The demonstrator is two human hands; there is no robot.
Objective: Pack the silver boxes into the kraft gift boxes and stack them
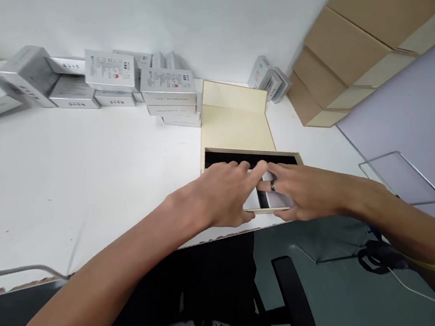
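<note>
A cream-coloured box point(236, 125) lies open near the table's front edge, its lid folded back toward the wall. Its inside is black, and two pale pieces, one a white piece point(251, 201) and one a lilac-white piece point(280, 198), sit side by side with a dark gap between them. My left hand point(231, 190) reaches over the box's left part, fingers bent inside and thumb at the front wall. On the right part my right hand point(301, 189), with a dark ring, curls its fingers inside, thumb also at the front wall. The hands' fingertips meet near the middle and are partly hidden.
Silver-grey printed boxes point(167, 86) stand in stacks along the wall, left of the lid. A few smaller grey boxes point(268, 78) are behind it to the right. Large brown cartons point(342, 50) line the right side. A chair point(295, 297) is below the table edge.
</note>
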